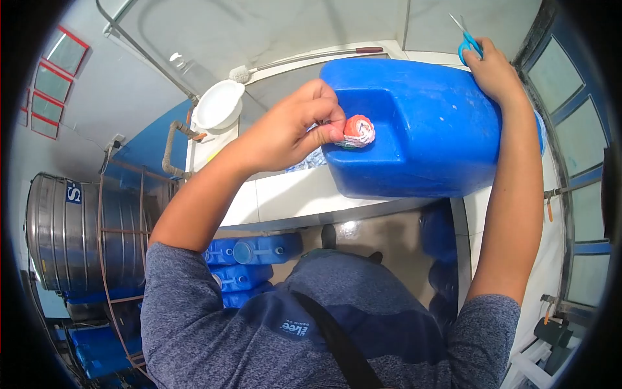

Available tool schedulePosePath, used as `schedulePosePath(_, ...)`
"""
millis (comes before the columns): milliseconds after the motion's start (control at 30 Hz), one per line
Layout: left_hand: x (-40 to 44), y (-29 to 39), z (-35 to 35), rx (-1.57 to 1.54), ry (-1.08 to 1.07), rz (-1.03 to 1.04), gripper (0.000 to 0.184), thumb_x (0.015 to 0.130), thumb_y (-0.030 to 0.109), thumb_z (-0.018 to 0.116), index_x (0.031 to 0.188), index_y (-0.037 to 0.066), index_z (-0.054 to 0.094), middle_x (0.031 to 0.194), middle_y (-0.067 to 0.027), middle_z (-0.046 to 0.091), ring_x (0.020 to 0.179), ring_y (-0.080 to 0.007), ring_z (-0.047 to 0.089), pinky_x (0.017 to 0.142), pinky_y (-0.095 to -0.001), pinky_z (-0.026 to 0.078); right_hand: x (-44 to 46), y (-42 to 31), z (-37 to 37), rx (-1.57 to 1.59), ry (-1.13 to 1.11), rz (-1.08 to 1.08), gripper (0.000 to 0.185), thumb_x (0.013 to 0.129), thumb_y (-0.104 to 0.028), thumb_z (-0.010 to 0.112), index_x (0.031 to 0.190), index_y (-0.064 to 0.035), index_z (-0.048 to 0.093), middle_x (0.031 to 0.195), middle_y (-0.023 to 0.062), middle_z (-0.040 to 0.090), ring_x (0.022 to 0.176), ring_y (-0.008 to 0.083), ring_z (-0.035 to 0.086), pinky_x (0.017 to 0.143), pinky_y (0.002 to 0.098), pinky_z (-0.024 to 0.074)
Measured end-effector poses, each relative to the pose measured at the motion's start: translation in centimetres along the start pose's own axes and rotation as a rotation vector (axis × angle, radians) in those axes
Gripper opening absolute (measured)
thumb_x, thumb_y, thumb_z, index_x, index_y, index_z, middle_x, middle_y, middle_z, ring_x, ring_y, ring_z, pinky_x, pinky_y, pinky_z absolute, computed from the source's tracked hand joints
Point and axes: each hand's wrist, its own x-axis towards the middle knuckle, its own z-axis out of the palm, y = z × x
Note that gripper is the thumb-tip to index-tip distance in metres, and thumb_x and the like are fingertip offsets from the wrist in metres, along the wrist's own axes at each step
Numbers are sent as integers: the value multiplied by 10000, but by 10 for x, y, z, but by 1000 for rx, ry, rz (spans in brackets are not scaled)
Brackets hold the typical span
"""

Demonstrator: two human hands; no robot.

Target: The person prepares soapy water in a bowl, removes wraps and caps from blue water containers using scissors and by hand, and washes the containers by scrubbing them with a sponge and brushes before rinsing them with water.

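Observation:
A big blue plastic water jug point(440, 123) lies on its side on the white tiled counter, its recessed end toward the left. In that recess sits a red-and-white twisted, crumpled wrapping point(359, 131), apparently round the jug's mouth, with a bit of green under it. My left hand point(310, 123) is closed, pinching the wrapping's left edge between thumb and fingers. At the jug's far right end my right hand point(494, 72) grips scissors point(468, 47) by their light-blue handles, blades pointing up and away. Its palm is hidden, so contact with the jug is unclear.
A white basin point(219, 106) and a long-handled brush point(240, 74) are at the counter's back left. Several blue jugs point(259, 249) stand on the floor below. A steel tank point(68, 230) is at left behind a metal rack point(103, 259). A window point(557, 71) borders the right.

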Motion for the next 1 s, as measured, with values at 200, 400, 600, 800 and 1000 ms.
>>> schedulePosePath(200, -4, -2, -1, -31, -8, 2, 157, 928, 210, 734, 922, 91, 631, 989, -41, 497, 974, -211, 523, 924, -338, 454, -1, -3, 0, 7, 0, 17, 623, 918, -454, 553, 1385, -42, 549, 1251, 249, 659, 1161, 412, 640, 1006, 489, 488)
schedulePosePath(400, -14, 4, 15, 34, -1, 98, 153, 902, 213, 765, 900, 97, 665, 996, -43, 490, 1003, -230, 512, 980, -394, 452, 2, -2, 4, -64, 43, 30, 613, 922, -454, 541, 1394, -63, 545, 1277, 265, 638, 1186, 425, 624, 1022, 490, 482)
schedulePosePath(600, -16, 25, 77, -16, 339, -1, 108, 788, 178, 824, 834, 174, 726, 1095, -68, 493, 1173, -342, 491, 1075, -461, 354, -1, -12, 4, -77, 24, 56, 618, 929, -457, 530, 1422, -84, 521, 1315, 269, 607, 1216, 440, 600, 1042, 506, 468)
schedulePosePath(800, -6, 75, 100, 413, 465, 34, 137, 825, 154, 804, 902, 102, 702, 1315, -139, 524, 1341, -340, 442, 1138, -523, 357, 9, 6, 14, 8, 159, 15, 618, 955, -454, 539, 1450, -88, 489, 1313, 280, 607, 1202, 431, 612, 1048, 485, 469)
schedulePosePath(1000, 40, 15, -16, 48, 620, -175, 535, 906, 340, 769, 1250, -16, 567, 1422, -251, 548, 1335, -380, 531, 1063, -412, 456, -8, -6, -2, 279, 208, -89, 420, 969, -250, 640, 1348, -80, 579, 1177, 202, 712, 1085, 373, 681, 957, 436, 519)
